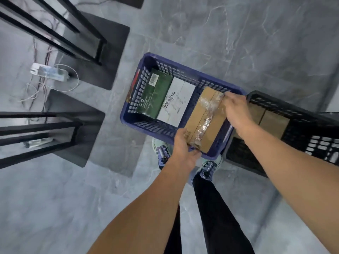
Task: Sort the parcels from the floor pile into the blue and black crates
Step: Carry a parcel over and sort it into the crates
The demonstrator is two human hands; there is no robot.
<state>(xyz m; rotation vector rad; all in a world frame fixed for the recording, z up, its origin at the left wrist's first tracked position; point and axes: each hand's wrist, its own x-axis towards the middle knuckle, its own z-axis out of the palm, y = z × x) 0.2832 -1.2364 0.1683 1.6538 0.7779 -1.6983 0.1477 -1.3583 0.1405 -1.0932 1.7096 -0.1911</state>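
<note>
The left hand [184, 150] grips the near end of a brown cardboard box sealed with clear tape [205, 116], its fingers curled under the edge. The right hand [236, 111] holds the far end of the box, with fingers bent over the corner. The box is over the right part of a blue plastic lattice crate [128, 114], and its near end covers the crate's near rim. Inside the crate lie a flat green box [156, 94] and a white box with handwriting [177, 103], side by side. Just beside it, on the right, a black plastic lattice crate [293, 110] holds a brown cardboard parcel [273, 123]. Both crates stand on the grey marbled floor [256, 43].
</note>
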